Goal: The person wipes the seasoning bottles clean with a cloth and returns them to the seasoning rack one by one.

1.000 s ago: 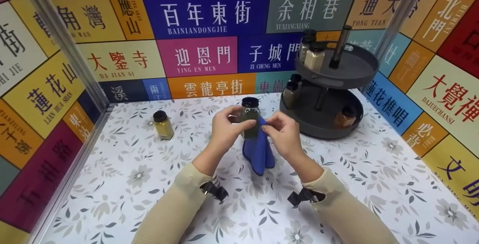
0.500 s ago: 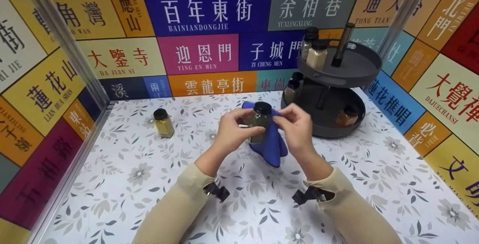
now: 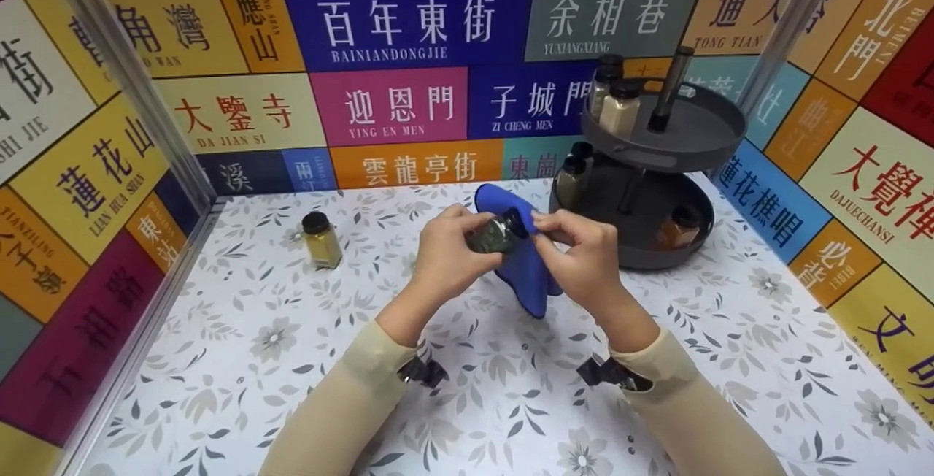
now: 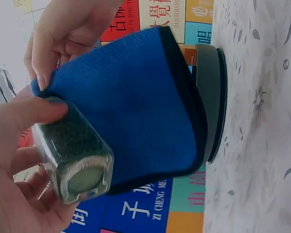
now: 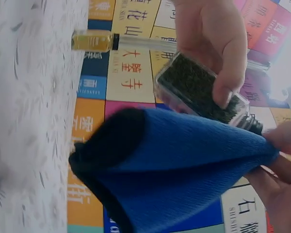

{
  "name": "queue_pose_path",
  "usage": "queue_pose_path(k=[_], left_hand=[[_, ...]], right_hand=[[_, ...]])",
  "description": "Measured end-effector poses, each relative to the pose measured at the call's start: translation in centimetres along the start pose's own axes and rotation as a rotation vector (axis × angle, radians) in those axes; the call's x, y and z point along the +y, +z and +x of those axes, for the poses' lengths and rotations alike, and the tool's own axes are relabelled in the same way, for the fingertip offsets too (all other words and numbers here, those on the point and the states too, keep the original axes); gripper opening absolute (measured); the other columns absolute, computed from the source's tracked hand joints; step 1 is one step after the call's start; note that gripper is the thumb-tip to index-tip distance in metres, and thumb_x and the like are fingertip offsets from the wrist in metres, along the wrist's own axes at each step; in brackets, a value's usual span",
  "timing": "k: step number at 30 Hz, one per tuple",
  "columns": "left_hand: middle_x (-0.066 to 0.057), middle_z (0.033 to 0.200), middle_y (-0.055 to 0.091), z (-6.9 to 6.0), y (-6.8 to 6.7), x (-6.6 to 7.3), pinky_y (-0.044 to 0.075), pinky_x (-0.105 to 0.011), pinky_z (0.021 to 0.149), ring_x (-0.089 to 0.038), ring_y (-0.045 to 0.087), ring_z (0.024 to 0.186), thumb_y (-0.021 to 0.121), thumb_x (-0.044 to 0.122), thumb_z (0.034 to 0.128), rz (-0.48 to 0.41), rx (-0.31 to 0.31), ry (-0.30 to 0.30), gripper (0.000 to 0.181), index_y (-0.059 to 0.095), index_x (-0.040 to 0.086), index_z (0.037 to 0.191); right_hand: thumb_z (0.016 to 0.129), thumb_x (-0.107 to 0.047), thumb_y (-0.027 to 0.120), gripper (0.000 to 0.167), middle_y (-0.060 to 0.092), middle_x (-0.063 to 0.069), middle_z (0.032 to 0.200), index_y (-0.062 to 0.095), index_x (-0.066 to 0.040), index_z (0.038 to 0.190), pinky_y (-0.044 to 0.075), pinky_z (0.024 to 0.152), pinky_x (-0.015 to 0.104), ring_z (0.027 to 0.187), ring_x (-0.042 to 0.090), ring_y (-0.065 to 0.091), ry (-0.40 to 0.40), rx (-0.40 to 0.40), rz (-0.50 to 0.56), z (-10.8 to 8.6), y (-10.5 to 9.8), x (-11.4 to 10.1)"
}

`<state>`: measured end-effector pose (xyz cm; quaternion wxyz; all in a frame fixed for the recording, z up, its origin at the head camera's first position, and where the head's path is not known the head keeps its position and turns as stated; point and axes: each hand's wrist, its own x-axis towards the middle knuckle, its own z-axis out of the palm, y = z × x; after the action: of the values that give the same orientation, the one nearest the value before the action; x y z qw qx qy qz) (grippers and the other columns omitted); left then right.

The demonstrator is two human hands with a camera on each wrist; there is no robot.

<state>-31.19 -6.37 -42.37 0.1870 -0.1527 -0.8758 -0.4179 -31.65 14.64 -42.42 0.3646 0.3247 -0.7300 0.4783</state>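
My left hand [image 3: 450,255] grips a square glass spice jar [image 3: 496,235] of dark green flakes, tilted with its black lid toward my right hand. In the left wrist view the base of the jar [image 4: 85,177] faces the camera, with the thumb along its side. My right hand [image 3: 584,250] pinches a blue cloth [image 3: 527,275] with dark edging right at the lid. The cloth hangs down behind and below the jar. In the right wrist view the cloth [image 5: 184,150] covers part of the lid, and green flakes show through the glass jar [image 5: 189,80].
A jar of yellow powder [image 3: 322,244] stands on the floral table [image 3: 277,388] at left. At back right is a two-tier dark grey rotating rack [image 3: 664,140]. Its upper tier bears a pale jar [image 3: 619,112]; a reddish-brown jar [image 3: 678,229] sits below. Sign-covered walls enclose the table.
The jar has gone from upright to tilted, lid to the right. Both hands have moved slightly right, and the right hand has brought the blue cloth up to the lid.
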Motion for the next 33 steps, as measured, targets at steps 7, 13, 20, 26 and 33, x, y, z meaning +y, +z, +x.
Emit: queue_pose_path(k=[7, 13, 20, 26, 33], left_hand=[[-0.002, 0.095, 0.062, -0.3, 0.3, 0.8, 0.052, -0.033, 0.075, -0.017, 0.058, 0.086, 0.093, 0.019, 0.0738, 0.119, -0.021, 0.066, 0.054, 0.079, 0.012, 0.126], [-0.002, 0.096, 0.064, -0.1, 0.5, 1.0, 0.054, -0.034, 0.076, -0.018, 0.06, 0.086, 0.092, 0.021, 0.0736, 0.149, -0.046, 0.117, 0.053, 0.08, 0.015, 0.125], [-0.001, 0.092, 0.063, 0.2, -0.4, 0.0, 0.053, -0.033, 0.075, -0.018, 0.059, 0.083, 0.089, 0.019, 0.0696, 0.065, 0.044, 0.029, 0.052, 0.082, 0.014, 0.121], [-0.001, 0.091, 0.061, 0.0, -0.3, -0.2, 0.052, -0.032, 0.074, -0.017, 0.056, 0.081, 0.091, 0.023, 0.0711, 0.074, 0.021, -0.017, 0.057, 0.08, 0.011, 0.126], [-0.002, 0.092, 0.065, 0.0, 0.3, -0.4, 0.051, -0.03, 0.071, -0.016, 0.057, 0.08, 0.093, 0.021, 0.0719, -0.021, 0.022, 0.043, 0.053, 0.081, 0.013, 0.123]], right_hand=[[0.081, 0.017, 0.075, 0.017, 0.082, 0.017, 0.1, 0.079, 0.002, 0.088, 0.058, 0.087, 0.014, 0.092, 0.034, 0.081, -0.113, -0.015, -0.098, -0.2, -0.3, 0.2], [0.084, 0.017, 0.074, 0.016, 0.082, 0.017, 0.096, 0.077, 0.001, 0.087, 0.062, 0.082, 0.018, 0.092, 0.032, 0.081, 0.0, 0.005, -0.049, 0.1, -0.5, 0.6], [0.086, 0.011, 0.074, 0.01, 0.081, 0.015, 0.092, 0.076, 0.001, 0.087, 0.065, 0.075, 0.03, 0.09, 0.029, 0.081, 0.002, -0.051, -0.098, -0.2, 0.1, 0.4], [0.084, 0.009, 0.073, 0.009, 0.082, 0.015, 0.094, 0.076, 0.001, 0.087, 0.066, 0.072, 0.036, 0.089, 0.027, 0.081, -0.088, -0.062, -0.215, -0.6, 0.6, 0.0], [0.086, 0.011, 0.075, 0.011, 0.082, 0.014, 0.097, 0.076, 0.0, 0.089, 0.061, 0.076, 0.016, 0.087, 0.021, 0.081, -0.034, 0.065, -0.111, -0.1, 0.6, -0.2]])
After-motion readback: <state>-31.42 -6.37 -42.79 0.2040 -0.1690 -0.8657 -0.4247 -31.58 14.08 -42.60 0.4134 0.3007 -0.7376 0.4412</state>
